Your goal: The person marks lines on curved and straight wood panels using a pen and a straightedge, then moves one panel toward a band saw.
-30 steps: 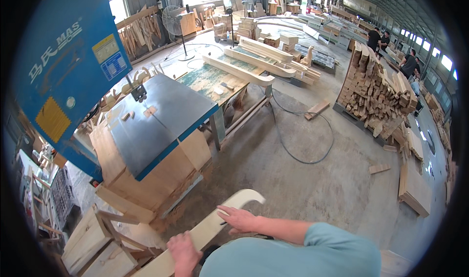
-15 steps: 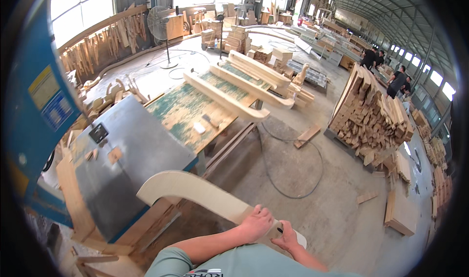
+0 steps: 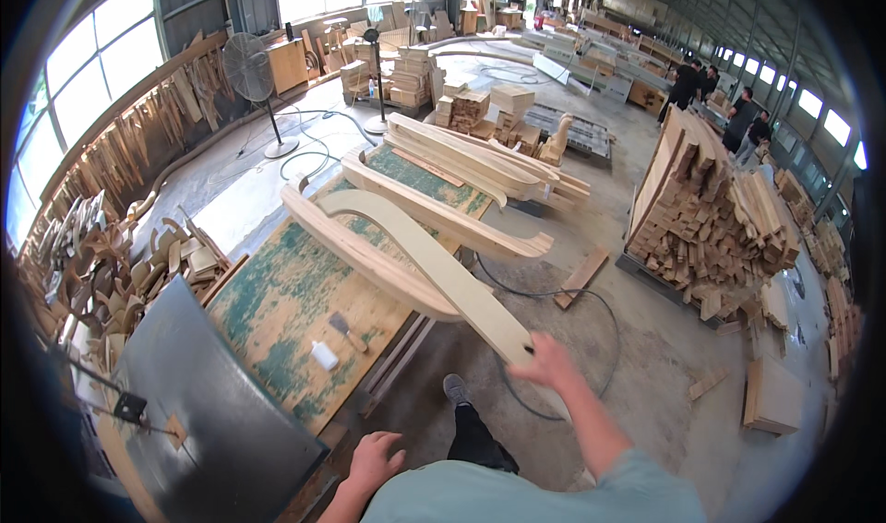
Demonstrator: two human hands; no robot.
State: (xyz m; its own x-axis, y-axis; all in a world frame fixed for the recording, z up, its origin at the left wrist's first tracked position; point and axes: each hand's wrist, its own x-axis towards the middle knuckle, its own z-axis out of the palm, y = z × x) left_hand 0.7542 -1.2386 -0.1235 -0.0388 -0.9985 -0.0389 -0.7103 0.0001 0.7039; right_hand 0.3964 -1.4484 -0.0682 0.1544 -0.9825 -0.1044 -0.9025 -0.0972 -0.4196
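My right hand [image 3: 544,362] grips the near end of a long pale board [image 3: 443,279] with a hooked far end, probably a template. A dark spot shows on the board by the fingers. Its far end reaches over a thick curved wooden beam [image 3: 369,267] on the green-stained workbench [image 3: 268,306]; whether they touch I cannot tell. My left hand [image 3: 377,460] holds nothing, its fingers loosely bent and apart, near the grey metal machine table [image 3: 212,421]. Another curved beam [image 3: 443,208] lies farther along the bench.
A white bottle [image 3: 324,355] and a scraper [image 3: 347,333] lie on the bench. Offcuts [image 3: 138,274] are heaped at left. A tall lumber stack [image 3: 701,209] stands at right. A dark cable [image 3: 609,325] loops over the floor near a loose plank [image 3: 583,276]. Several people stand far right.
My left hand has let go of the board and moved left. My right hand keeps hold; the board has swung from the machine table to over the bench. The view has shifted with me.
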